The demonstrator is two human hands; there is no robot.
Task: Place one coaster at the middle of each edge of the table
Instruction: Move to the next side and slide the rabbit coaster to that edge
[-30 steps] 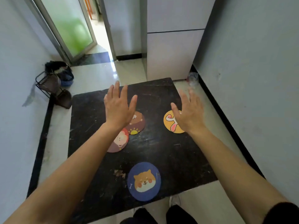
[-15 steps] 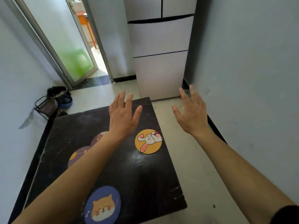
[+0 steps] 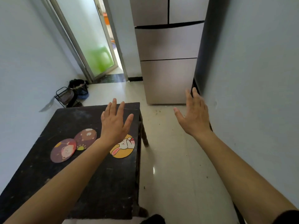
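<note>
A black square table (image 3: 113, 183) fills the lower left. A yellow rabbit coaster (image 3: 125, 148) lies near the middle of its right edge, partly under my left wrist. Two brownish coasters overlap near the table's centre: one with a bear (image 3: 86, 137) and one with a red-haired figure (image 3: 63, 150). My left hand (image 3: 115, 123) hovers open above the table, just beyond the rabbit coaster, holding nothing. My right hand (image 3: 194, 117) is open over the floor to the right of the table, also holding nothing. The blue dog coaster is hidden under my left forearm or out of view.
A tall fridge (image 3: 168, 62) stands ahead against the right wall. A glass door (image 3: 90, 42) is at the back left. A black wire rack (image 3: 65, 96) and a dark bag (image 3: 80, 88) sit by the left wall. Tiled floor (image 3: 174, 167) runs right of the table.
The view has swung right and up, so the table now sits lower left. Both hands stay open and raised; the right one is now over the floor. The blue dog coaster left view.
</note>
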